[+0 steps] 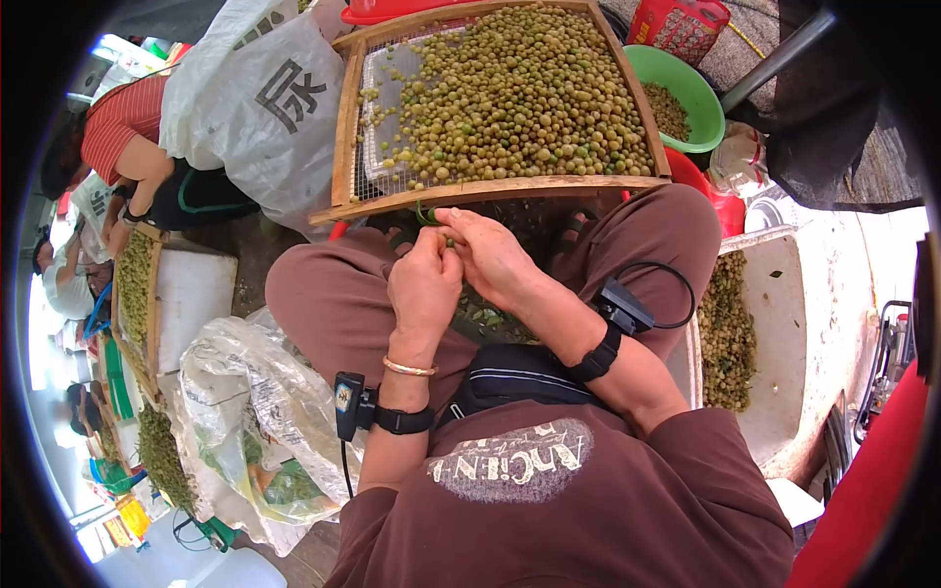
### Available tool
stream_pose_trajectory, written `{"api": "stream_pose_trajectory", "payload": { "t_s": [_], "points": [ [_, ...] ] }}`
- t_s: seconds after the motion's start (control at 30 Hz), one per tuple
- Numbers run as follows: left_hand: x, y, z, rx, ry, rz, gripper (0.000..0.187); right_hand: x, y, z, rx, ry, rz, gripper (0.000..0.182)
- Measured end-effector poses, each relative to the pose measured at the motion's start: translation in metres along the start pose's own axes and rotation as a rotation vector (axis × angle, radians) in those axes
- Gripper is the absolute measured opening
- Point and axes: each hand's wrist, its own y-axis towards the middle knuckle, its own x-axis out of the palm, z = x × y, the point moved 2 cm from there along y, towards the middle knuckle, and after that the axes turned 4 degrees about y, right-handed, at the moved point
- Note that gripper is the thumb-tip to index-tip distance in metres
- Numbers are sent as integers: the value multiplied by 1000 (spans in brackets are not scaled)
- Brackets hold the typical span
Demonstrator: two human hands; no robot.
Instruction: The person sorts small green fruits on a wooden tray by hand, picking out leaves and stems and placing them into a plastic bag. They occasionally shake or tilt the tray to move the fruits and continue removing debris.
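Observation:
My left hand (426, 282) and my right hand (490, 257) meet between my knees, fingers closed in a pinch. A thin curved green stem (423, 213) sticks out at the fingertips, and a small round green fruit (450, 242) shows between the hands. Which fingers grip which part is hard to make out. Just beyond them, a wooden-framed mesh tray (490, 190) holds a heap of small round yellow-green fruits (529, 98). The heap fills most of the tray, with bare mesh showing at its left.
A green basin (718, 127) with fruits stands at the upper right. Below it, a white bin (784, 363) contains more fruits. Plastic sacks (265, 108) are at my left, near a person in a red striped shirt (118, 122). Another fruit tray (155, 323) lies left.

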Motion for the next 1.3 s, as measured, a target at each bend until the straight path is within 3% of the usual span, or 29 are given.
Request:
{"api": "stream_pose_trajectory", "payload": {
  "t_s": [0.07, 0.1, 0.17, 0.3, 0.4, 0.47, 0.5, 0.53, 0.6, 0.73, 0.8, 0.87, 0.93, 0.97, 1.03, 1.2, 1.27, 1.3],
  "points": [
    [2, 3, -5, -33, -228, -43, 13, -1, 0, -4, -13, -117, -39, 37],
    [2, 5, -8, -35, -230, -48, 13, 0, 0, -3, -10, -117, -33, 37],
    [4, 8, -11, 84, -216, -92, 11, 3, 0, 0, -169, -462, 6, 41],
    [10, 11, -20, 88, -278, -85, 13, 13, -2, 3, -335, -765, 52, 42],
    [13, 10, -29, -94, -461, -154, 16, 8, 3, -1, -250, -595, -5, 40],
    [0, 7, -32, -379, -940, -336, 19, 10, 1, -19, -83, -526, 14, 34],
    [-11, 5, -30, -424, -1151, -299, 18, 4, 6, -26, -165, -726, 13, 27],
    [-19, 9, -30, -429, -1154, -298, 18, 10, 4, -37, -122, -892, 79, 24],
    [-30, 16, -31, -505, -1568, -245, 16, -7, 20, -31, 45, -1253, 82, 17],
    [-37, 37, -35, -467, -1520, -295, 15, -24, 34, -14, -76, -1620, 34, 11],
    [-34, 36, -42, -453, -1521, -329, 14, -30, 34, -14, -188, -1693, -194, 13],
    [-26, 33, -47, -518, -1528, -409, 13, -18, 29, -31, -80, -1602, -112, 11],
    [-20, 31, -49, -544, -1542, -431, 12, -1, 21, -47, 220, -1276, -79, 15],
    [-17, 30, -49, -536, -1532, -476, 12, 8, 18, -53, 227, -1275, -74, 15],
    [-15, 30, -45, -530, -1446, -533, 13, 25, 13, -57, 163, -918, -167, 20],
    [-16, 28, -41, -494, -1254, -635, 14, 27, 15, -62, 130, -947, -199, 19],
    [-23, 29, -42, -564, -1189, -437, 14, 33, 10, -69, 172, -780, -257, 17],
    [-25, 32, -47, -538, -1342, -397, 13, 37, 6, -73, 169, -698, -299, 14]
  ]
}}
